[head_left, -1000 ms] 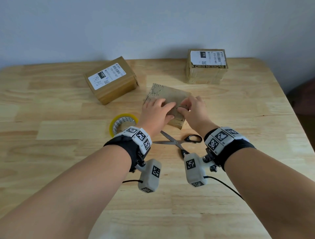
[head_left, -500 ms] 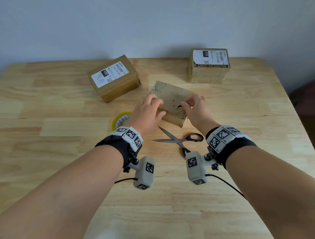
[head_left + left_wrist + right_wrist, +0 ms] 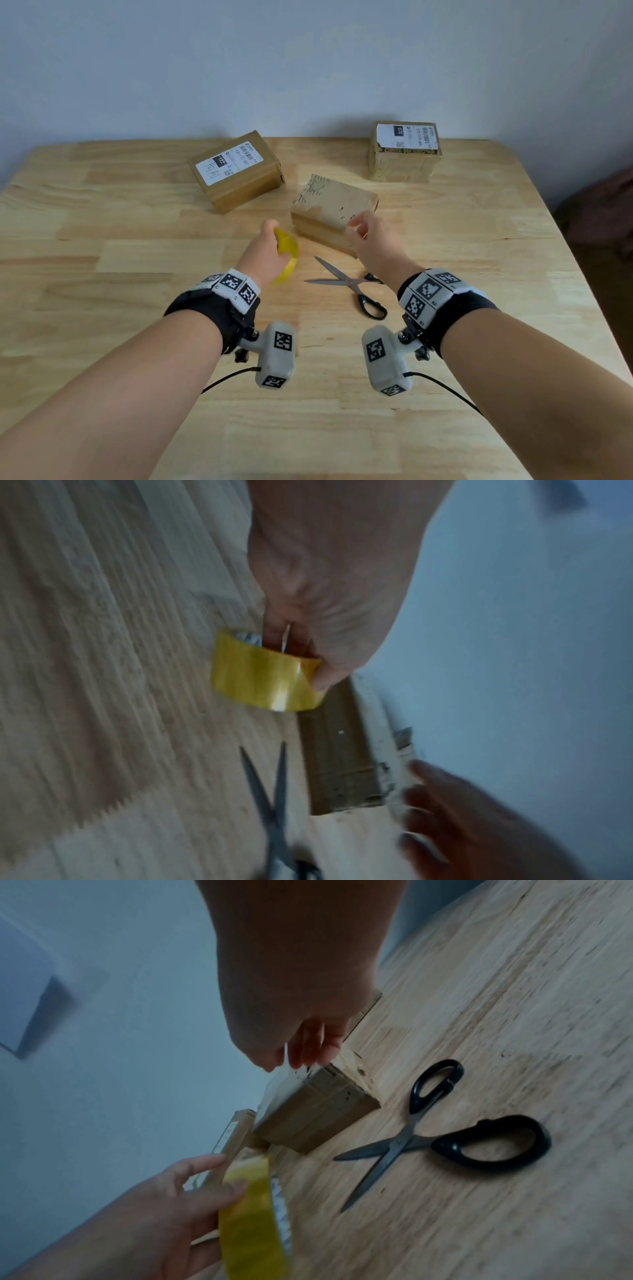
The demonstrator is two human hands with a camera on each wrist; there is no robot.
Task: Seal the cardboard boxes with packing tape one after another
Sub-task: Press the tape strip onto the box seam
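Currently the left hand (image 3: 265, 251) grips the yellow tape roll (image 3: 287, 253), lifted clear of the wooden table (image 3: 137, 308); the left wrist view shows fingers through the core and the thumb pressed on the outer wrap, so this is a firm hold. The right hand (image 3: 368, 236) hovers at the near corner of the middle box (image 3: 334, 212), fingers loosely curled with the tips drawn together; whether they pinch anything or merely touch the cardboard cannot be told from these views. The middle box sits at table centre, flaps down; no fresh strip of tape is visible across it, though worn old tape marks its top. Two more boxes stand behind: the labelled box at left (image 3: 236, 171) and the labelled box at right (image 3: 404, 152), both closed, their seal state not readable from here. Scissors (image 3: 349, 284) lie open on the table just in front of the middle box, untouched. Judgement: sealing of the middle box has not begun; finding the tape end, pulling, laying, cutting all remain, then the other boxes as needed. Against a second ago: both hands were pressing on the middle box and the roll lay flat on the table at left; the left hand has since left the box and picked the roll up, while the right has come off the top to its near corner.
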